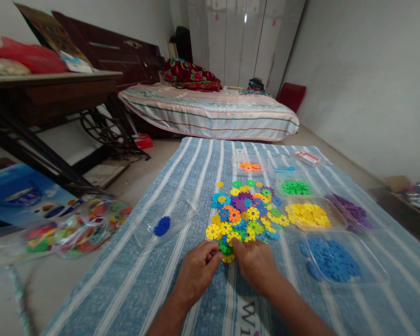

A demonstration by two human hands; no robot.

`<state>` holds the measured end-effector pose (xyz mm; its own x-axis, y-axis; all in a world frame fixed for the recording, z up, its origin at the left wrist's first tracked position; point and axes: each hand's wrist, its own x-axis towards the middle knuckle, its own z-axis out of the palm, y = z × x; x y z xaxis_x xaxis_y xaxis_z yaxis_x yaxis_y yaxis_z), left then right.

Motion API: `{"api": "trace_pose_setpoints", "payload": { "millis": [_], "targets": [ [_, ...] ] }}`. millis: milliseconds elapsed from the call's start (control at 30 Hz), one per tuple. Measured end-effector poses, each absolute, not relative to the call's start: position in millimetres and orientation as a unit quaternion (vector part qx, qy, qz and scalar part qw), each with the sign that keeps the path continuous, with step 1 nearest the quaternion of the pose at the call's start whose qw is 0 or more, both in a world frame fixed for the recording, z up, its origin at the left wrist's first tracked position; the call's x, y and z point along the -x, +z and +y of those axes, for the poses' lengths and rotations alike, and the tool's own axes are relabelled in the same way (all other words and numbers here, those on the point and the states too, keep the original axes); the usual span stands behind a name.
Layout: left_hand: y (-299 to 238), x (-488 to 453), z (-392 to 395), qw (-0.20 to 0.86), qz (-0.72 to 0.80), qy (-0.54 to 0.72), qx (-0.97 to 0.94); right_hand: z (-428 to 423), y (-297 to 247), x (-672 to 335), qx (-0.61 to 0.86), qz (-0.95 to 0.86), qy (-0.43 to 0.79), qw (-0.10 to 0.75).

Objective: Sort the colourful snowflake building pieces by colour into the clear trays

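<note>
A heap of plastic snowflake discs (252, 213) in yellow, blue, green, orange and purple lies in the middle of the cloth. At its near edge, my left hand (199, 266) is closed, thumb and fingertips pinched beside a green disc (225, 248). Whatever sits between those fingertips is too small to make out. My right hand (256, 262) is closed too, its fingers curled down against the front of the heap by a yellow disc (234, 238). The hand itself hides what its fingers hold. Below the green disc, another yellow disc (228, 258) lies between both hands.
To the right stand clear tubs of sorted discs: blue (336, 259), yellow (308, 214), purple (352, 212) and green (296, 187). An orange-disc tub (250, 166) stands farther back. Left of the heap, a clear tub (140, 231) holds dark blue discs. A bed (213, 112) stands beyond.
</note>
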<state>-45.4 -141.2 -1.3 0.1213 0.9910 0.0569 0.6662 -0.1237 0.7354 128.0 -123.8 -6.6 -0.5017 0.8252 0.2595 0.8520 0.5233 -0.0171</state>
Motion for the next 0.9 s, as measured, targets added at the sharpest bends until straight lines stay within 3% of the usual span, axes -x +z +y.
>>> {"api": "trace_pose_setpoints", "payload": {
  "millis": [200,400,533,733,900],
  "targets": [
    [-1.2,46.1,-139.8,0.283,0.594,0.281,-0.698,-121.5,-25.1,-134.9,0.431,-0.856,-0.116,0.259],
    [-0.8,45.2,-140.2,0.286,0.600,0.277,-0.694,-123.4,-2.8,-150.5,0.400,-0.838,-0.127,0.350],
    [1.7,43.6,-141.0,0.285,0.606,0.273,-0.691,-115.9,17.8,-187.9,0.446,-0.807,-0.173,0.347],
    [3.0,41.2,-141.3,0.278,0.614,0.284,-0.682,-99.1,32.5,-247.6,0.648,-0.616,-0.335,0.297],
    [-0.6,40.8,-141.0,0.270,0.619,0.284,-0.680,-119.3,17.1,-208.5,0.557,-0.754,-0.165,0.308]
  ]
}}
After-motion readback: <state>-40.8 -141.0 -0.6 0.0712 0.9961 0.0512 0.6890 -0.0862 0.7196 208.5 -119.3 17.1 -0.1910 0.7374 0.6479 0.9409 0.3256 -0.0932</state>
